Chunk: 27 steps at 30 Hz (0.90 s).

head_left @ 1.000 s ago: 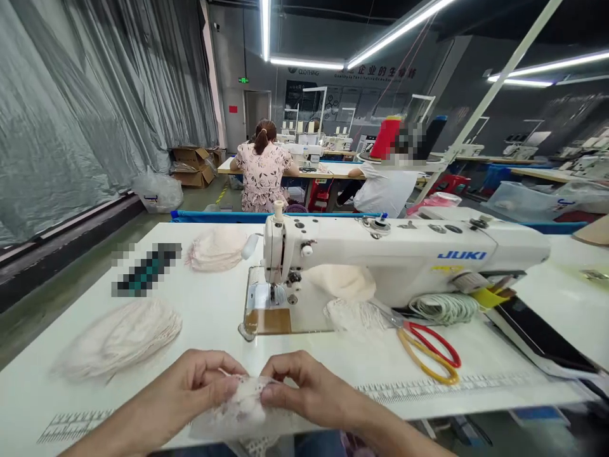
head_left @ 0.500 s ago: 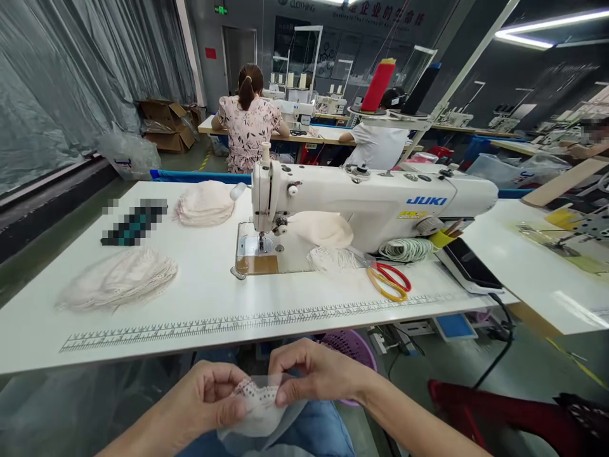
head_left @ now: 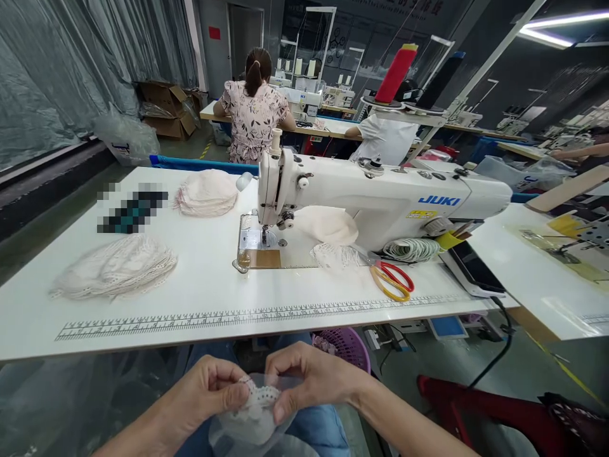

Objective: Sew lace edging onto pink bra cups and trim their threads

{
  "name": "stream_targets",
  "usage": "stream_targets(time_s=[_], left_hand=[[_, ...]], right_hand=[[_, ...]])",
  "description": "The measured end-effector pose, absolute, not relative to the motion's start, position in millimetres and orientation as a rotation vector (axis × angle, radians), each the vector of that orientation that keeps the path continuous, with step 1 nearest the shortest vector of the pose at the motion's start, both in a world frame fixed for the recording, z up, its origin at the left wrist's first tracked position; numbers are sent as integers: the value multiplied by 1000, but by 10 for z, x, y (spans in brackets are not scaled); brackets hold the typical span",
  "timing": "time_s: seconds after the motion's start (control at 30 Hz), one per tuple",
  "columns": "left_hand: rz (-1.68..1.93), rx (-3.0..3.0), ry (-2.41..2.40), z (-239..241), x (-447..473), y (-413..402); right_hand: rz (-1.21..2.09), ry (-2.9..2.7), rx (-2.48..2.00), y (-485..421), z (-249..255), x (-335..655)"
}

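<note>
Above my lap, in front of the table edge, a sheer white fabric piece with an eyelet lace edge (head_left: 254,416) hangs between my hands. My left hand (head_left: 216,393) pinches the lace edge at its left end, thumb on top. Close beside it, my right hand (head_left: 304,384) is closed on the same edge at the right, thumb pressed on the cloth. The lower part of the piece droops loosely over my jeans. Beyond the hands stands a white sewing machine (head_left: 380,190), its needle and presser foot (head_left: 264,236) over the metal plate.
Stacks of lace-edged fabric (head_left: 118,266) and pale pink fabric (head_left: 207,192) lie on the table's left. Scissors (head_left: 392,280), an elastic coil (head_left: 413,250) and a phone-like black device (head_left: 476,266) lie right. A purple basket (head_left: 354,346) stands below. Two people sit ahead.
Both hands keep hold of the lace edge; the fabric between them has shifted slightly and droops a little differently. The camera view has tilted slightly.
</note>
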<state>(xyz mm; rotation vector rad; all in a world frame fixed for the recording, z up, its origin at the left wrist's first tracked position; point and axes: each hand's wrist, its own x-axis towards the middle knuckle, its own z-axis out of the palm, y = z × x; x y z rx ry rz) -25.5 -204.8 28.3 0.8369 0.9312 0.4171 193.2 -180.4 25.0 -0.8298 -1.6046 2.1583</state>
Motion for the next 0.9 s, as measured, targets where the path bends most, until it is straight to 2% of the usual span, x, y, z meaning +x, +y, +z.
stream_targets(time_s=[0.53, 0.7, 0.9], left_hand=[[391, 911, 856, 205, -246, -1895], [399, 862, 916, 345, -272, -1836], [474, 771, 917, 676, -316, -1607]], right_hand=[[2111, -1602, -975, -1725, 243, 1879], [2252, -1522, -933, -1657, 310, 1889], [2255, -1553, -865, -1518, 537, 1852]])
